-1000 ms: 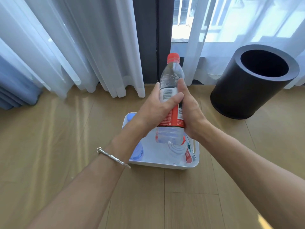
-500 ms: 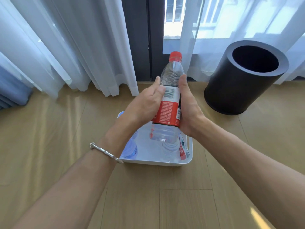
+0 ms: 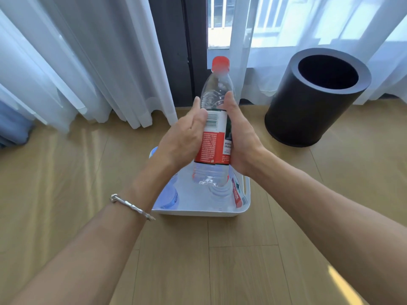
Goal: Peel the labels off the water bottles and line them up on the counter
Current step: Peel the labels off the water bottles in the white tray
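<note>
Now, water bottle (image 3: 217, 97): clear thin plastic, rounded shoulder, ribbed lower body, red screw cap (image 3: 220, 62); held nearly upright in the air above the tub.
Label (image 3: 210, 146): glossy red wrap with white print, a white barcode panel at the top, a dark strip at the right; unpeeled, around the bottle's middle.
Left hand (image 3: 180, 139): grips the label's left side, thumb along its edge.
Right hand (image 3: 243, 139): wraps the right side, thumb on the clear shoulder.
Tub (image 3: 198, 211): smooth white plastic, rounded corners, on the wood-plank floor (image 3: 66, 172); other bottles (image 3: 169, 197) lie inside.
Bin (image 3: 308, 111): matte black cylinder, open top.
Change: a second ago the left thumb crossed the label's front; now the red panel is uncovered.
</note>
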Motion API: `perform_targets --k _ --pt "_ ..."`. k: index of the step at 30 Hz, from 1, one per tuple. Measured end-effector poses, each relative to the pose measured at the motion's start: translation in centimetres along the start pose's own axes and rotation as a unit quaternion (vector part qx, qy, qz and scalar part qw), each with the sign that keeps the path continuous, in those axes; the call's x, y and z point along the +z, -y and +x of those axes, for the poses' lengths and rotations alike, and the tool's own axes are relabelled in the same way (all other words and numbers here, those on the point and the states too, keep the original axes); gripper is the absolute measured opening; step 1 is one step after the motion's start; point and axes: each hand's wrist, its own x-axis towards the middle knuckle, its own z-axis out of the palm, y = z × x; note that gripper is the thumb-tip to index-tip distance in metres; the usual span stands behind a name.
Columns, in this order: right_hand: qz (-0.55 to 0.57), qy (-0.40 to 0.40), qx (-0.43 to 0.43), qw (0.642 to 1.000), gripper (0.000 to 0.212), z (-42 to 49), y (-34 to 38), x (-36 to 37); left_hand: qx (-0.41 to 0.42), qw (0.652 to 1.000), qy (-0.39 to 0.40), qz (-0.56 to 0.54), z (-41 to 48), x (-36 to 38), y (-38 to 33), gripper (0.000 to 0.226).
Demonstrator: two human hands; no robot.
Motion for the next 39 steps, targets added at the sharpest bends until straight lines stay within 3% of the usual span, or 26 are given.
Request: perform_targets --k 3,7,13,18,24,32,39 --pt "0.009 -0.008 -0.006 1.000 0.056 0.0 -0.5 0.4 0.000 1.000 0.004 0.002 0.2 -0.6 0.1 0.069" --pt "-0.004 -0.027 -0.044 0.999 0.041 -0.1 -0.8 1.3 -0.003 0.998 -0.037 0.044 -0.3 -0.4 -0.5 0.085" --pt "0.033 -0.020 -0.054 0.998 0.053 -0.4 -1.2 2.3 0.011 0.994 -0.063 0.085 -0.4 -1.2 -0.5 0.066" --pt "0.040 -0.002 -0.067 0.997 0.046 -0.6 -1.2 2.5 0.027 0.993 -0.082 0.085 -0.5 -1.4 -0.6 0.052" --pt "0.036 -0.034 -0.060 0.997 0.057 -0.4 -1.5 2.7 -0.004 0.992 -0.077 0.098 -0.8 -0.9 -0.7 0.079" --pt "0.008 -0.037 -0.071 0.997 0.061 -0.1 -1.2 1.9 0.031 0.992 -0.087 0.080 -0.4 -0.6 -0.6 0.049" --pt "-0.004 -0.052 -0.071 0.996 0.056 -0.5 -1.1 1.8 -0.002 0.992 -0.070 0.101 -0.8 0.2 -1.0 0.076"
